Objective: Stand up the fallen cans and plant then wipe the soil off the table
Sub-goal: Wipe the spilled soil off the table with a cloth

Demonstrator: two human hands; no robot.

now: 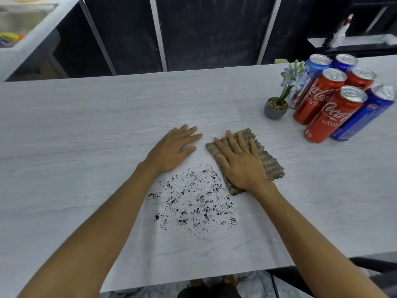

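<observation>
My right hand [240,166] lies flat with fingers spread on the cloth [247,160], pressing it to the table [86,125] rather than gripping it. My left hand [171,149] rests open and empty, palm down, just beside the cloth. The soil [193,198] is scattered on the table nearer me, between my forearms, its far edge touching the cloth's near corner. The cans [335,100] stand upright together at the far right, with the plant [277,104] upright just beside them.
</observation>
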